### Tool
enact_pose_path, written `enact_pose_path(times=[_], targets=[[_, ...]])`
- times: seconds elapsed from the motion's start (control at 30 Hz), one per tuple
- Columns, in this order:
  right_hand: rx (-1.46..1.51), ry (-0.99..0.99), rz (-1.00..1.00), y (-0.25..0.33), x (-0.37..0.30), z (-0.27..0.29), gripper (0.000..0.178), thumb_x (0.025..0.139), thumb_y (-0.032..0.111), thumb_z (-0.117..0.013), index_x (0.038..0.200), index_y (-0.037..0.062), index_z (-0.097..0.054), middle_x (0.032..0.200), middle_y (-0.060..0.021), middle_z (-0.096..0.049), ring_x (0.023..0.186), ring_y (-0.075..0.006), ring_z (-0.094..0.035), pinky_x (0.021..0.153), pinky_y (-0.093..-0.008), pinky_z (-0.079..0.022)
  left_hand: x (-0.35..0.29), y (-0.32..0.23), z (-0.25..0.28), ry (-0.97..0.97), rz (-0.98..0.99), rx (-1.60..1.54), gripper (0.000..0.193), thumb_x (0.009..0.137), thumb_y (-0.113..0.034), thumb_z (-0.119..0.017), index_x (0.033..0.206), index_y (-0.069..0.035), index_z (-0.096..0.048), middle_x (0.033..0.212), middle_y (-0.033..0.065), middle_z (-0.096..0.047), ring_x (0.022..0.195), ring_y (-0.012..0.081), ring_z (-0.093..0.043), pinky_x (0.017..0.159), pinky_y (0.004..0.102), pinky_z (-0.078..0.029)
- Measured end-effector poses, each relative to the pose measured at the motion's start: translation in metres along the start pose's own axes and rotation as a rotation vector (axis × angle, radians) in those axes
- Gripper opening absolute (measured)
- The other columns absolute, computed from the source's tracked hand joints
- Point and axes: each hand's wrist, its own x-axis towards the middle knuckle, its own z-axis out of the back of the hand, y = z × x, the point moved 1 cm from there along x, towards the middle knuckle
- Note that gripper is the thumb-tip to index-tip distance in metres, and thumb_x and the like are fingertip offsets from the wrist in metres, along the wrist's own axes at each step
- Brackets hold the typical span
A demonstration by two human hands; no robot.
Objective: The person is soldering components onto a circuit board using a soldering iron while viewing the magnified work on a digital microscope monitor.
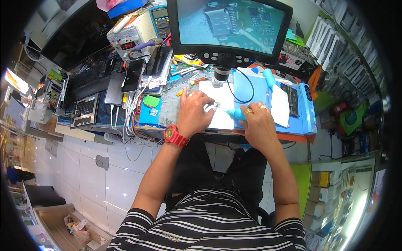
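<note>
On a white sheet (222, 121) lies a tiny circuit piece (217, 104) beneath the microscope lens (221, 76). My left hand (194, 110), with a red watch on its wrist, curls beside this piece. Its thumb and forefinger close near a small white thing, too hidden to name. From the other side, my right hand (258, 125) pinches a turquoise-handled tool (239, 114) whose pale tip points at the circuit piece. Above, the monitor (230, 27) displays an enlarged green circuit board with a metal connector and a pale rod reaching in from the right.
At the right, a blue mat (247, 85) bears a second turquoise object (269, 78) and a white sheet (279, 106). Left are two phones (114, 88), bundled white cables (130, 112), a green lump (150, 101) and a power supply (127, 42). Behind stands a blue multimeter (161, 19).
</note>
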Motion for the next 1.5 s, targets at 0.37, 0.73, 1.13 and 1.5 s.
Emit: enact_pose_path(times=[0.37, 0.73, 1.13, 1.5], targets=[[0.814, -0.370, -0.559, -0.059, -0.022, 0.016, 0.052, 0.094, 0.013, -0.082, 0.142, 0.0009, -0.065, 0.116, -0.0158, -0.073, 0.112, -0.0258, -0.068, 0.099, -0.0381, -0.054, 0.001, -0.001, 0.004, 0.037, 0.009, 0.034, 0.015, 0.090, -0.020, -0.080, 0.101, -0.009, -0.081, 0.103, 0.0083, -0.073, 0.103, 0.0301, -0.070, 0.130, 0.0661, -0.023], [0.227, -0.231, -0.570, -0.124, 0.058, -0.024, 0.064, 0.086, 0.017, -0.091, 0.139, -0.0028, -0.062, 0.121, -0.0195, -0.077, 0.112, -0.0316, -0.075, 0.095, -0.0430, -0.058, 0.006, -0.002, 0.001, 0.057, -0.006, 0.057, 0.016, 0.090, -0.021, -0.081, 0.100, -0.009, -0.081, 0.104, 0.0083, -0.073, 0.107, 0.0317, -0.069, 0.129, 0.0660, -0.024], [-0.097, -0.014, -0.428, -0.078, -0.051, 0.021, 0.031, 0.091, 0.016, -0.082, 0.117, 0.0003, -0.078, 0.116, -0.0191, -0.072, 0.116, -0.0381, -0.066, 0.101, -0.0483, -0.053, 0.000, 0.002, 0.002, 0.029, 0.015, 0.056, 0.016, 0.090, -0.021, -0.080, 0.100, -0.009, -0.081, 0.101, 0.0086, -0.072, 0.101, 0.0308, -0.070, 0.129, 0.0674, -0.023], [0.190, -0.109, -0.438, -0.113, -0.031, 0.041, 0.014, 0.094, 0.009, -0.075, 0.098, -0.0035, -0.080, 0.104, -0.0182, -0.075, 0.099, -0.0376, -0.071, 0.091, -0.0457, -0.055, 0.001, 0.001, 0.003, 0.029, 0.003, 0.053, 0.015, 0.091, -0.020, -0.080, 0.100, -0.009, -0.081, 0.100, 0.0071, -0.073, 0.100, 0.0286, -0.070, 0.129, 0.0654, -0.024]])
